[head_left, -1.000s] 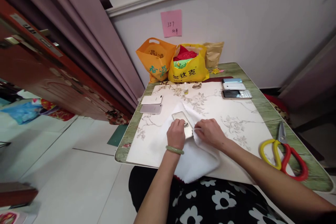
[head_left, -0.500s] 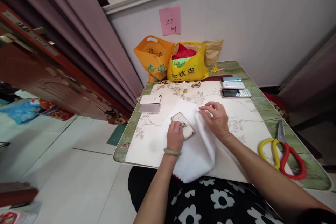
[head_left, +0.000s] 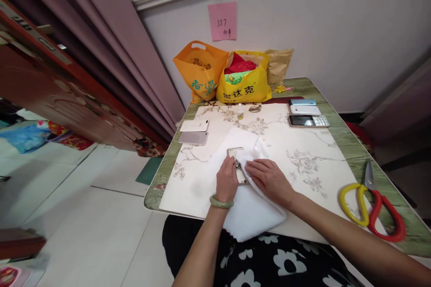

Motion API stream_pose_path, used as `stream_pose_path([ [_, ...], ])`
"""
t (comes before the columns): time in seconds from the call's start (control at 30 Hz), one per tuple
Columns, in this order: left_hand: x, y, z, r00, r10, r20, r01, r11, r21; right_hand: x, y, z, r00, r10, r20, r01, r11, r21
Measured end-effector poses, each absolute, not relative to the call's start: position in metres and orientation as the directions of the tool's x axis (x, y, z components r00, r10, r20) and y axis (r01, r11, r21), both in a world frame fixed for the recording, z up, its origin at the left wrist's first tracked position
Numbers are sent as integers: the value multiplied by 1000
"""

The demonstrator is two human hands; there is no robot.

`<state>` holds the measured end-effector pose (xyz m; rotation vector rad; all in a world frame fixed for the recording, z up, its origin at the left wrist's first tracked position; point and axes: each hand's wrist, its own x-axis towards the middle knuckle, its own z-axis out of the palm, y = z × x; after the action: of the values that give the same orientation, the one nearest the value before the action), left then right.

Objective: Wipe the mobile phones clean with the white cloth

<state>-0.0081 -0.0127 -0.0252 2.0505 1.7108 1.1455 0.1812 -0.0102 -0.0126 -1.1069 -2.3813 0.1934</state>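
Note:
A light-coloured smartphone [head_left: 235,151] lies back up on a white cloth [head_left: 251,215], with a ring-like holder on its back. My left hand [head_left: 226,181], a green bangle at its wrist, grips the phone by its left side near the ring. A fold of the cloth is in my right hand [head_left: 270,182], fingers pressed together, and this fold covers the phone's right part. The cloth spreads over the near middle of the table and hangs a little past its front edge.
Two phones [head_left: 193,138] lie at the left, and several phones [head_left: 308,121] at the back right. Large scissors [head_left: 370,206] rest at the right edge. A small bottle [head_left: 240,112], glasses [head_left: 255,108], an orange bag [head_left: 202,71] and a yellow bag [head_left: 244,89] stand or lie farther back.
My right hand has brought the cloth's lifted edge down and left, over the phone's right part. The phone now sits more upright in view, and my left hand still grips it.

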Motion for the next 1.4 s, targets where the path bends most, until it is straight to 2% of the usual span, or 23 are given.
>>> stream_pose_path([
  [0.3,-9,-11,-30,44,899,435,779,-303,549,145,53,-13,-548,771,323,764,619,-182],
  [0.43,-10,-12,-28,38,906,422,753,-303,584,143,52,-14,-566,764,309,761,628,-160],
  [0.73,-11,-11,-32,9,915,403,726,-283,627,179,-41,-7,-599,723,344,702,681,-210],
  [1.1,-12,-11,-31,14,909,417,726,-296,620,149,54,-11,-507,805,309,799,573,-180],
  [1.2,-11,-11,-29,13,912,411,722,-293,627,149,42,-11,-520,790,324,790,589,-171],
  [1.4,-11,-11,-30,12,917,400,717,-287,635,175,-35,-7,-591,736,331,720,666,-195],
])
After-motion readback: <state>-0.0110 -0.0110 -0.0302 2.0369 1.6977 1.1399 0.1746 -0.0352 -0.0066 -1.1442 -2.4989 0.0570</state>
